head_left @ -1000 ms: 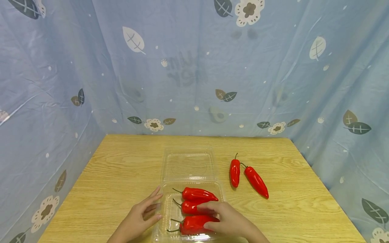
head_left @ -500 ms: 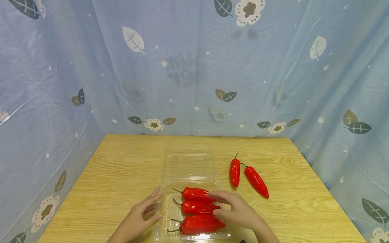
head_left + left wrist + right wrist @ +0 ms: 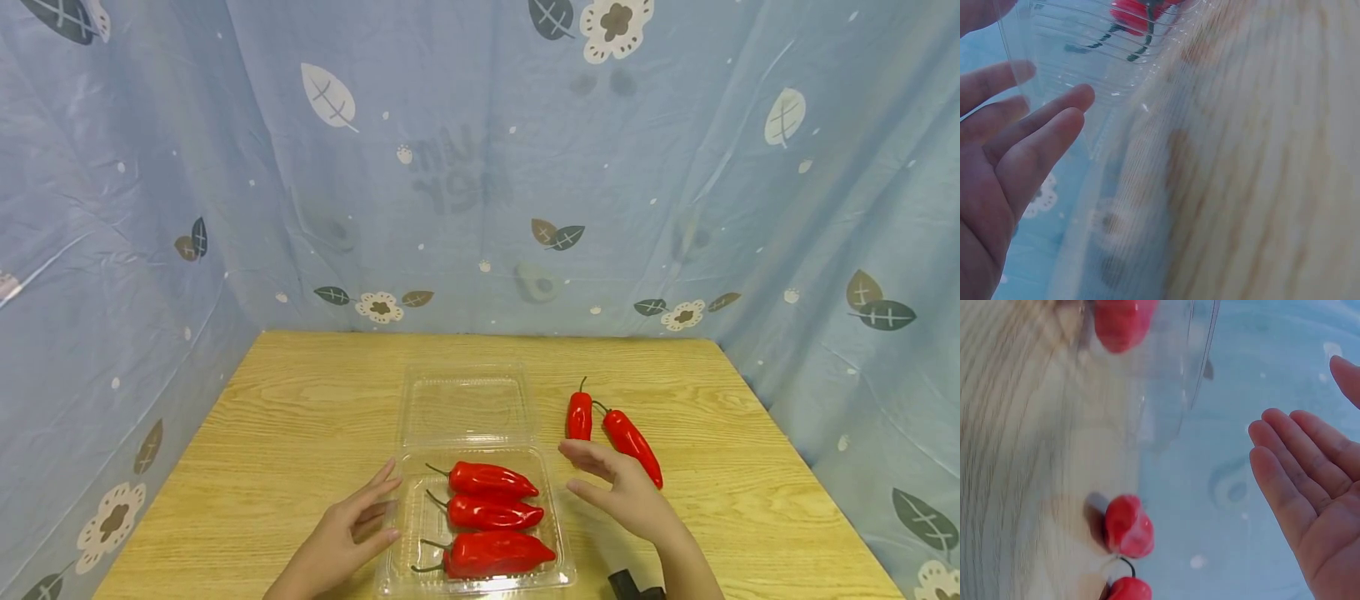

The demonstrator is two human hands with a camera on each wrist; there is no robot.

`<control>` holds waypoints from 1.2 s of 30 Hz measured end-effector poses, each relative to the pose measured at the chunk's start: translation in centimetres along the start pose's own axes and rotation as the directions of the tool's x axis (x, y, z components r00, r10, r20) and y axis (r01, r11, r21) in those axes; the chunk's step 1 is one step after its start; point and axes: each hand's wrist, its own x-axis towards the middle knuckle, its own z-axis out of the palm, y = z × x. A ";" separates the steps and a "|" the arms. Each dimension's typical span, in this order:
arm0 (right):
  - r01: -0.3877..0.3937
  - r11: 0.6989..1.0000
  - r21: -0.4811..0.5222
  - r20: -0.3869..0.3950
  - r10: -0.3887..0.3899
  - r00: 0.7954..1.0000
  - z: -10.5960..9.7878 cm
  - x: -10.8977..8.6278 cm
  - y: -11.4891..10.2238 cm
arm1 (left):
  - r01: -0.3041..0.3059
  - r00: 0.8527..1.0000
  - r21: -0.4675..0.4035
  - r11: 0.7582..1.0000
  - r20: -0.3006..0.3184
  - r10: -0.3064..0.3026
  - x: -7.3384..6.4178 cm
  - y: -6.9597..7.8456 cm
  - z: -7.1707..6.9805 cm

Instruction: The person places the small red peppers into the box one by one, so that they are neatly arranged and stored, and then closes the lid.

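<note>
A clear plastic clamshell box [image 3: 558,542] lies open on the wooden table [image 3: 300,433], its lid [image 3: 465,406] folded back. Three red peppers [image 3: 491,518] lie side by side in its tray. My left hand [image 3: 352,525] rests with straight fingers against the tray's left wall [image 3: 1060,56]. My right hand [image 3: 615,492] hovers open just right of the tray, holding nothing, its fingers [image 3: 1291,469] spread. Two more red peppers [image 3: 611,429] lie on the table right behind that hand; the right wrist view shows their stem ends [image 3: 1127,528].
Blue floral cloth [image 3: 480,167] walls the table at the back and both sides. A dark strap [image 3: 633,585] shows at my right wrist. Bare wood lies left of the box and at the far back.
My right hand has let go of the peppers in the tray and moved right and away, toward the two loose peppers. The left hand has stayed put.
</note>
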 end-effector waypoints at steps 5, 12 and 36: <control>-0.037 0.999 -0.001 -0.063 0.037 0.997 -0.6 0.0 0.7 | 0.002 1.000 -0.004 1.000 0.000 -0.002 0.0 0.1 0.0; -0.051 0.999 -0.010 -0.101 0.049 0.994 -1.0 0.3 1.9 | 0.013 1.000 -0.010 1.000 -0.002 -0.013 0.0 0.2 -0.1; -0.257 0.964 -0.070 -0.320 0.222 0.921 -3.7 0.6 7.1 | -0.010 1.000 -0.014 1.000 0.010 0.010 0.0 -0.1 -0.1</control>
